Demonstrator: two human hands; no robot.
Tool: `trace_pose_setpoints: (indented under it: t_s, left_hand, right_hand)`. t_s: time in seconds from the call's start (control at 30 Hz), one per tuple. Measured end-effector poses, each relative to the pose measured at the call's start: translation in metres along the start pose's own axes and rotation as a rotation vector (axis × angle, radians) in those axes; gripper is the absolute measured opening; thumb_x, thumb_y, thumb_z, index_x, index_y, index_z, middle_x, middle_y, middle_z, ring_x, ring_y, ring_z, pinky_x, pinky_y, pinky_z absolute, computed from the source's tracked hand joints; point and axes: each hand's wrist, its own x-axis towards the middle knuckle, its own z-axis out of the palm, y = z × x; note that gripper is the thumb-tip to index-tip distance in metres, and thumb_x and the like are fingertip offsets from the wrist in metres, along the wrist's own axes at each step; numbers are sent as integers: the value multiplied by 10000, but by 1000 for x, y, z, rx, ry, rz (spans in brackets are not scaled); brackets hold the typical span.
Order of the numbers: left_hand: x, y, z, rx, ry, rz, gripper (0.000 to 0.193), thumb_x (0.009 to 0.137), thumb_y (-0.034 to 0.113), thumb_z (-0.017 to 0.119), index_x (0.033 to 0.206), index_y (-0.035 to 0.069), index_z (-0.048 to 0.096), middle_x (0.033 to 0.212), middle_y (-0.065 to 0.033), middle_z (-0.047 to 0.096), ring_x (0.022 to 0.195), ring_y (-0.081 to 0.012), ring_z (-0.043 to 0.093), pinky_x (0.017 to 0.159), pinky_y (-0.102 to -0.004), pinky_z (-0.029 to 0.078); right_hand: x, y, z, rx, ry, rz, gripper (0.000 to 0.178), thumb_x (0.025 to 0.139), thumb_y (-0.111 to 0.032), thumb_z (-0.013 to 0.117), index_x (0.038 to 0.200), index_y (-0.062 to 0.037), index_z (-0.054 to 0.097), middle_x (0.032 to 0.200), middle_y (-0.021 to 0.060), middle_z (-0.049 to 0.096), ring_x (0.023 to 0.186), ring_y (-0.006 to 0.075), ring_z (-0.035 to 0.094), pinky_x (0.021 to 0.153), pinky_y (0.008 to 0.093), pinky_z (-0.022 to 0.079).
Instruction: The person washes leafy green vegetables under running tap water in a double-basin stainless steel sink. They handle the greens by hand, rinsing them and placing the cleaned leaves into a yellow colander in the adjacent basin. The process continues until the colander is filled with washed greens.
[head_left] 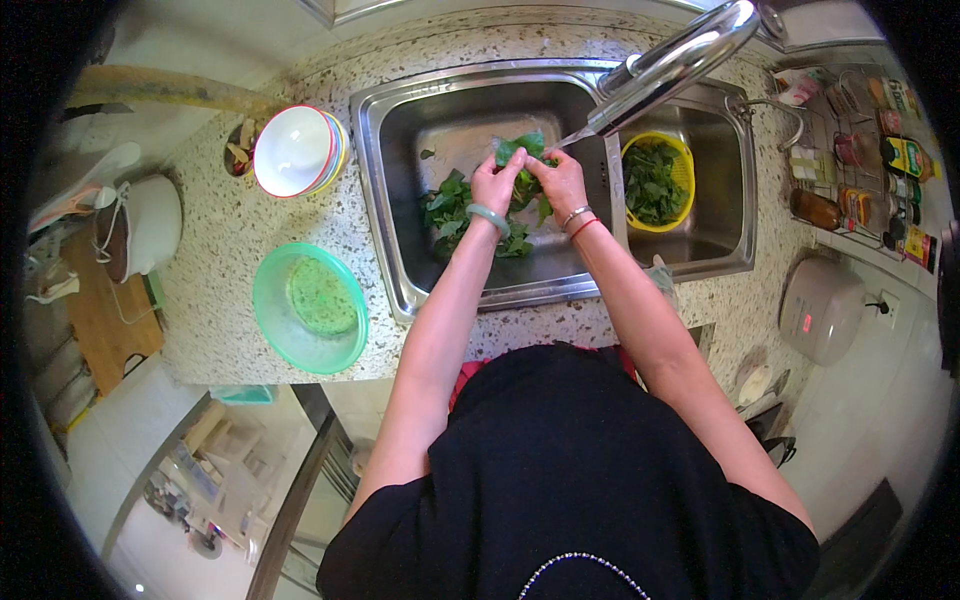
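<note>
Over the larger left basin of the steel sink (364, 180), my left hand (496, 187) and my right hand (562, 184) are close together. Both have their fingers closed on a green leaf (519, 149), held under the tip of the chrome faucet (665, 75), where a thin stream of water comes out. Below and around my hands, a heap of leafy greens (447, 213) lies on the basin floor. In the smaller right basin, a yellow colander (684, 190) holds more leafy greens (652, 182).
A green plastic basin (263, 300) stands on the speckled counter (215, 225) left of the sink. Behind it are stacked bowls (293, 150) with coloured rims. Farther left sits a white pot (155, 230). A wire rack (830, 110) of jars and bottles is at the right.
</note>
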Motion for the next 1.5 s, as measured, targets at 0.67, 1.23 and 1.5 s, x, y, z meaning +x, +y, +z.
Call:
trace_pose_setpoints:
  t_s: [0.67,1.23,1.5]
  left_hand:
    - [-9,7,14,112,86,79,226,784,270,645,851,57,612,738,4,578,615,-59,495,523,-233,427]
    - [-16,5,-8,-322,-66,-68,223,881,285,507,975,86,539,828,2,585,694,-98,539,538,-230,422]
    - [-18,11,1,-345,-67,-73,267,911,326,420,996,87,504,880,-50,582,692,-147,578,558,-276,501]
  right_hand:
    - [-21,-16,-12,501,-189,219,297,753,-237,644,918,-1,574,773,34,582,667,104,535,588,239,430]
    - [-27,-31,-13,493,-249,267,380,767,-336,651,936,-6,567,767,47,596,643,115,567,541,242,449]
    - [-22,-21,-23,509,-107,250,341,757,-283,671,932,-17,548,737,43,581,613,110,555,502,236,447]
